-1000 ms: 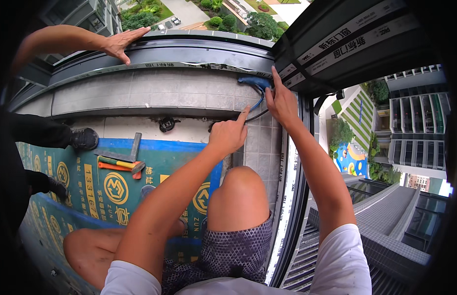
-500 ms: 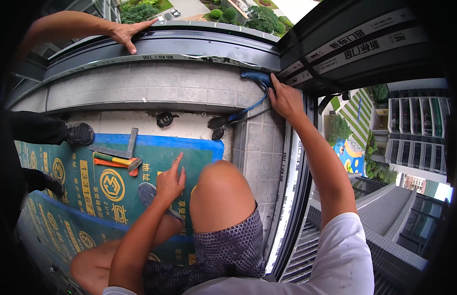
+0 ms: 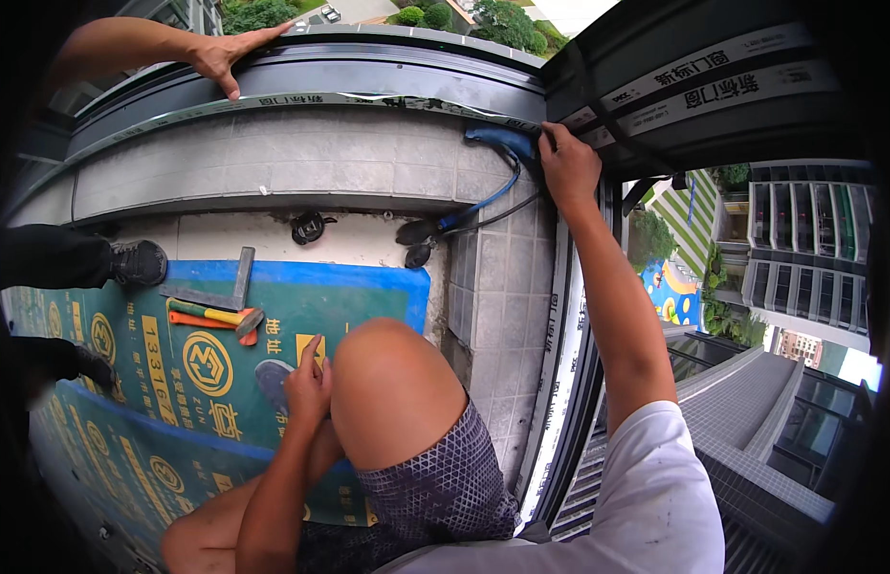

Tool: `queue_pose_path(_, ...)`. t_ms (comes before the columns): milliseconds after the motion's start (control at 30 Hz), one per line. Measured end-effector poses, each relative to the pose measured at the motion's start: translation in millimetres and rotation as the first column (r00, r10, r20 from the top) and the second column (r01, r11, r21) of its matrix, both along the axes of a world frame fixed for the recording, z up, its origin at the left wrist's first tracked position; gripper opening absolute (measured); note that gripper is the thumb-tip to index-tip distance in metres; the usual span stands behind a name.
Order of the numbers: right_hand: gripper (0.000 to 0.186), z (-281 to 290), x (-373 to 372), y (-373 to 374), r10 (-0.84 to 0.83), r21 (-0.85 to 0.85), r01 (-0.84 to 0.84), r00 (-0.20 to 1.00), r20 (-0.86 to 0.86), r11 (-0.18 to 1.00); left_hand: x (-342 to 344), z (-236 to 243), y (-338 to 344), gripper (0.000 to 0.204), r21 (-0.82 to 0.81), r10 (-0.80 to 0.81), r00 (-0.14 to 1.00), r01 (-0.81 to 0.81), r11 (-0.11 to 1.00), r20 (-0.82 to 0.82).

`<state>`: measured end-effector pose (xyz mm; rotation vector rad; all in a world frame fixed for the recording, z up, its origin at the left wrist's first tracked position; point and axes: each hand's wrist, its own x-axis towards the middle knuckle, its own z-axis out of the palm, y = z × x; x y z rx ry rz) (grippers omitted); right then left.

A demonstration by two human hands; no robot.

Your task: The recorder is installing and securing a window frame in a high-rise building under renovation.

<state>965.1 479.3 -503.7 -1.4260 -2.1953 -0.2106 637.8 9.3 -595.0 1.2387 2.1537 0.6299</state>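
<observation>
My right hand [image 3: 570,170] is at the inner corner of the dark window frame [image 3: 368,84]. Its thumb and index finger pinch at the end of the printed protective film [image 3: 435,108] along the sill frame's inner edge; the fingers partly hide the contact. Just below that hand, a blue tool [image 3: 500,143] with a blue hose rests on the tiled ledge. My left hand [image 3: 309,385] hovers empty by my raised knee, index finger stretched out and the others partly bent. At the far left, another person's hand [image 3: 218,59] presses on the sill frame.
On the green floor sheet [image 3: 287,297] lie a metal square [image 3: 242,277] and a hammer [image 3: 236,320] with a yellow-green handle. A round black object [image 3: 309,227] sits by the tiled ledge [image 3: 320,163]. The other person's shoe [image 3: 139,262] is at left. Outdoors drops away beyond the frame.
My right hand has gone from pointing at the blue tool to pinching up at the frame corner. My left hand has drawn back toward my knee. The other person's hand has shifted slightly left.
</observation>
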Motion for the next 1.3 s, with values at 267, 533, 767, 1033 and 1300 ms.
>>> queue_pose_path(267,0.015,-3,-2,1,-0.054,-0.013,0.055,0.996,0.071,0.998,-3,1,-10,0.055,-0.042,0.012,1.0,-0.013,0.999,-0.012)
queue_pose_path(533,0.015,-9,-4,1,-0.039,-0.054,0.047,0.987,0.155,0.997,12,-5,-2,0.055,-0.058,-0.041,0.999,0.04,0.997,-0.018)
queue_pose_path(767,0.017,-13,-3,-1,-0.003,-0.102,0.023,0.981,0.193,0.995,25,-6,-1,0.057,-0.125,-0.072,0.997,0.076,0.989,0.036)
queue_pose_path(1033,0.02,-14,-13,0,0.118,-0.134,-0.101,0.986,0.119,0.986,24,-46,-19,0.053,-0.224,-0.17,0.984,0.179,0.958,0.059)
queue_pose_path(1300,0.043,35,27,-6,-0.161,-0.639,-0.229,0.856,-0.491,0.734,29,-13,-3,0.041,-0.014,-0.169,0.981,0.171,0.985,0.095)
